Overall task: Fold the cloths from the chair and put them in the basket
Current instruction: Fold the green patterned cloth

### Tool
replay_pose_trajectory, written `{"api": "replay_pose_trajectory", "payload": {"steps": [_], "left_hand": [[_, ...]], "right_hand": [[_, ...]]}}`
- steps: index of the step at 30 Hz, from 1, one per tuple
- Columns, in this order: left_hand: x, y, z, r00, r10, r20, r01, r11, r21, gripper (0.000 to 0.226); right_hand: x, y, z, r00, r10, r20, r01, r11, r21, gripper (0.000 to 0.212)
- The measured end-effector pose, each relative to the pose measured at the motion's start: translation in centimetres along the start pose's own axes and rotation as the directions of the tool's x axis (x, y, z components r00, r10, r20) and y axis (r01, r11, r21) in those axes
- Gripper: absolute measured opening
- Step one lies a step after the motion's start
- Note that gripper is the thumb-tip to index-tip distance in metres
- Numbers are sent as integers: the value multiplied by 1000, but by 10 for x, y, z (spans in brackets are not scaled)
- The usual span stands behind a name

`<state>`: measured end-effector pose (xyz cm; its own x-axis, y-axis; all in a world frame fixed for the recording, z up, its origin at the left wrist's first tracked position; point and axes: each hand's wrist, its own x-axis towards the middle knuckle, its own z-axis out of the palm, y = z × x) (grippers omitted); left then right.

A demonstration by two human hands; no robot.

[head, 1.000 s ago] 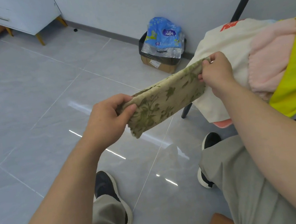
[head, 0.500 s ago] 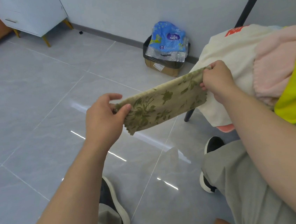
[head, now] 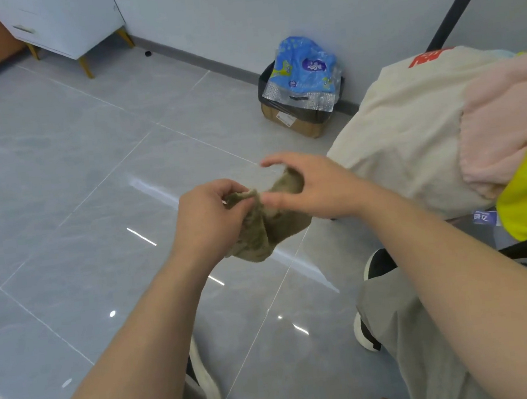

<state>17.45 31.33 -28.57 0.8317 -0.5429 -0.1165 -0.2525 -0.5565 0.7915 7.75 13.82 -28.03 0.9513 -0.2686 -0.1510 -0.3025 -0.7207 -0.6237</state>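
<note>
Pinching the half-folded green cloth [head: 259, 232], the left hand [head: 209, 221] works beside the open-fingered right hand [head: 316, 187], while the pile [head: 412, 138] right of them seemingly awaits folding.

The hands are no longer wide apart: the right hand [head: 316, 187] has come over to the left hand [head: 205, 218]. The cloth [head: 268, 228], stretched flat between them before, is now doubled over and hangs bunched from the left hand's pinch, and the right hand's fingers have loosened.
</note>
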Motion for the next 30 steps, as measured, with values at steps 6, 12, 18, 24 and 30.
{"api": "replay_pose_trajectory", "payload": {"steps": [6, 12, 18, 24, 30], "left_hand": [[-2, 6, 7, 994, 85, 63, -88, 995, 50, 25], [-5, 10, 13, 988, 108, 108, -113, 993, 44, 43], [-5, 7, 13, 983, 165, 86, -171, 983, 72, 44], [-4, 3, 14, 984, 163, 66, -168, 983, 79, 46], [-5, 3, 15, 984, 167, 57, -170, 984, 46, 41]], "right_hand": [[7, 8, 13, 994, -58, 89, 60, 998, -23, 45], [8, 13, 10, 998, -42, 43, 45, 997, -62, 11], [6, 7, 6, 995, -93, 33, 91, 995, 49, 40], [4, 4, 5, 996, -91, 24, 91, 996, 21, 24], [3, 1, 6, 992, -129, 15, 129, 992, 2, 21]]}}
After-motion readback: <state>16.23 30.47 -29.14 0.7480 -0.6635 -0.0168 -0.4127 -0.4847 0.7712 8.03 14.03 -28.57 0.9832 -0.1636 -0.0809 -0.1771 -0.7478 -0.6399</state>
